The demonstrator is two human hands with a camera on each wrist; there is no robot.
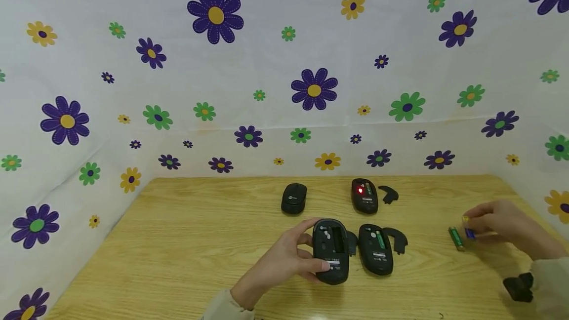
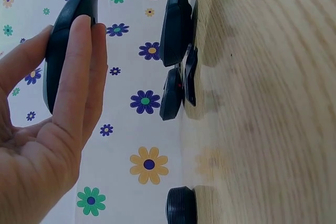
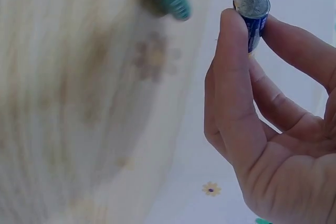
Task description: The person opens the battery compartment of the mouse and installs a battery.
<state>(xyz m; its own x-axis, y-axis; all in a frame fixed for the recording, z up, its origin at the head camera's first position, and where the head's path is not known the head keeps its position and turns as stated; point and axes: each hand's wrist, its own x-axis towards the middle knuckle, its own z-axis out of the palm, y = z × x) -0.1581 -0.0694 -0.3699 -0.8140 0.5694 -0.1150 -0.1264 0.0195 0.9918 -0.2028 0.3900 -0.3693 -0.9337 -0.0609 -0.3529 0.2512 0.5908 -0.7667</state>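
My left hand (image 1: pixel 284 260) grips a black computer mouse (image 1: pixel 326 250) by its sides, its underside turned up and the battery slot uncovered. The left wrist view shows this mouse (image 2: pixel 63 51) raised off the table between thumb and fingers. Far to the right, my right hand (image 1: pixel 500 223) pinches a blue battery with a yellow end (image 1: pixel 469 232). Its flat metal end faces the camera in the right wrist view, where fingertips hold the battery (image 3: pixel 254 27) by its sides. Just left of that hand, a green battery (image 1: pixel 455 238) lies on the table.
Beside the held mouse lies an upturned mouse (image 1: pixel 376 263) with a green battery in it, its cover (image 1: pixel 398 239) alongside. Farther back are another upturned mouse (image 1: pixel 365 205) glowing red, a loose cover (image 1: pixel 389 194) and an upright mouse (image 1: pixel 294 199). A third cover (image 1: pixel 352 243) shows behind the held mouse.
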